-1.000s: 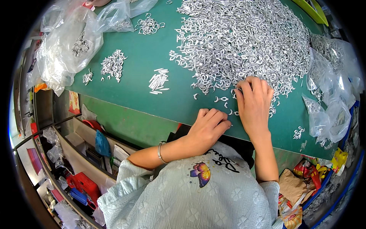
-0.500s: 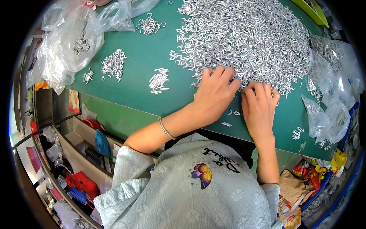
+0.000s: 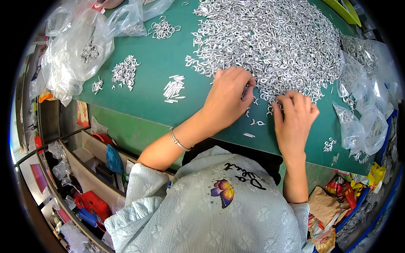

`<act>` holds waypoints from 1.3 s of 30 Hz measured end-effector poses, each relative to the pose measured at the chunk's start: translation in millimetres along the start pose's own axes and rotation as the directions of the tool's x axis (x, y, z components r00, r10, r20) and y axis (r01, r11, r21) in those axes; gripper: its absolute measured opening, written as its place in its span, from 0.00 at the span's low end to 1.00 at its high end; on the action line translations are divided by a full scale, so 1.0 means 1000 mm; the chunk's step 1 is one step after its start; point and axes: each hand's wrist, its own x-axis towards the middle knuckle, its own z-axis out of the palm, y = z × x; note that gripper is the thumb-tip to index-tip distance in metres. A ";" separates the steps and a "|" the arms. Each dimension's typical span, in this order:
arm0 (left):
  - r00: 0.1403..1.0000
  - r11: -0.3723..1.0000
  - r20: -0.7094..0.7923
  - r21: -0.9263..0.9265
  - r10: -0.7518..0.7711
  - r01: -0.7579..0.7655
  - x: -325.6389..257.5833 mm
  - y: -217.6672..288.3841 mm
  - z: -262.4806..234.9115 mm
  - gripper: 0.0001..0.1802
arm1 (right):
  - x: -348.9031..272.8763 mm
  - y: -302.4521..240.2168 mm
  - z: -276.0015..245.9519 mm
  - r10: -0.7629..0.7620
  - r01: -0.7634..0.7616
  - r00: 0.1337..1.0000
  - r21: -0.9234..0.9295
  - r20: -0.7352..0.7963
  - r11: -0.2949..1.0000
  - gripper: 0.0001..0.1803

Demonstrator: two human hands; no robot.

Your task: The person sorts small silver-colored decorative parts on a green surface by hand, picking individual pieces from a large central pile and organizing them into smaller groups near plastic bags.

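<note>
A large pile of small silver metal parts (image 3: 274,46), many shaped like loops and hooks, covers the far right of the green table (image 3: 143,97). My left hand (image 3: 230,95) is at its front edge, fingers curled together and fingertips hidden; what they hold, if anything, cannot be made out. To its right, my right hand (image 3: 297,118) rests over the near edge of the heap with bent fingers spread apart. Some loose parts lie between the hands. Closer to me are a small loop piece (image 3: 260,123) and a few short silver bars (image 3: 249,135).
Small sorted heaps lie at left: silver bars (image 3: 174,89), small hooks (image 3: 125,71) and rings (image 3: 163,29). Clear plastic bags (image 3: 71,63) bulge at the far left, others (image 3: 367,130) at the right edge. A yellow-green tray (image 3: 344,12) stands at the back right.
My left hand has drawn back slightly leftward from the pile. My right hand has shifted a little right, its fingers more spread. Several loose parts now show between the hands.
</note>
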 end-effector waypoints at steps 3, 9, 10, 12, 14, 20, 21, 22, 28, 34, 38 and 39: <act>0.999 0.999 -0.028 0.047 0.026 -0.025 0.002 0.006 -0.004 0.12 | 0.000 0.001 0.007 0.022 -0.019 0.998 -0.048 0.058 0.999 0.08; 0.988 0.994 0.116 -0.058 0.097 -0.091 -0.036 0.025 -0.018 0.15 | -0.009 0.006 -0.010 -0.040 0.030 0.998 0.225 0.040 0.974 0.07; 0.982 0.992 0.155 -0.087 0.106 -0.093 -0.046 0.025 -0.015 0.15 | -0.015 0.004 -0.014 -0.045 0.023 0.997 0.306 0.066 0.952 0.07; 0.976 0.995 0.201 -0.072 0.084 -0.071 -0.062 0.027 -0.010 0.15 | -0.028 -0.004 -0.012 -0.090 0.042 0.988 0.350 0.123 0.936 0.07; 0.971 0.996 0.232 -0.078 0.059 -0.042 -0.070 0.027 -0.005 0.15 | -0.038 -0.010 -0.008 -0.136 0.060 0.972 0.361 0.189 0.931 0.08; 0.978 0.991 0.164 -0.054 0.127 -0.120 -0.081 0.039 -0.001 0.20 | -0.045 0.016 -0.016 0.090 -0.095 0.995 0.354 0.032 0.930 0.12; 0.965 0.986 0.203 -0.012 0.163 -0.164 -0.081 0.039 0.003 0.21 | -0.043 0.020 -0.015 0.149 -0.133 0.988 0.254 -0.041 0.958 0.14; 0.950 0.977 0.243 0.028 0.196 -0.209 -0.082 0.038 0.006 0.22 | -0.041 0.020 -0.015 0.183 -0.177 0.983 0.139 -0.032 0.974 0.19; 0.933 0.980 0.299 -0.068 0.201 -0.189 -0.081 0.030 0.008 0.21 | -0.060 0.029 -0.013 0.082 -0.100 0.991 0.181 0.103 0.978 0.19; 0.956 0.981 0.242 0.062 0.166 -0.186 -0.044 0.035 0.001 0.25 | -0.052 0.043 -0.013 0.161 -0.150 0.986 0.223 -0.033 0.963 0.20; 0.900 0.897 0.333 0.239 0.283 -0.371 0.000 0.037 0.014 0.26 | -0.033 0.024 -0.007 0.076 -0.095 0.992 0.188 0.105 0.978 0.25; 0.892 0.878 0.342 0.270 0.295 -0.394 0.004 0.031 0.021 0.26 | -0.034 0.025 -0.008 0.038 -0.067 0.990 0.215 0.136 0.974 0.25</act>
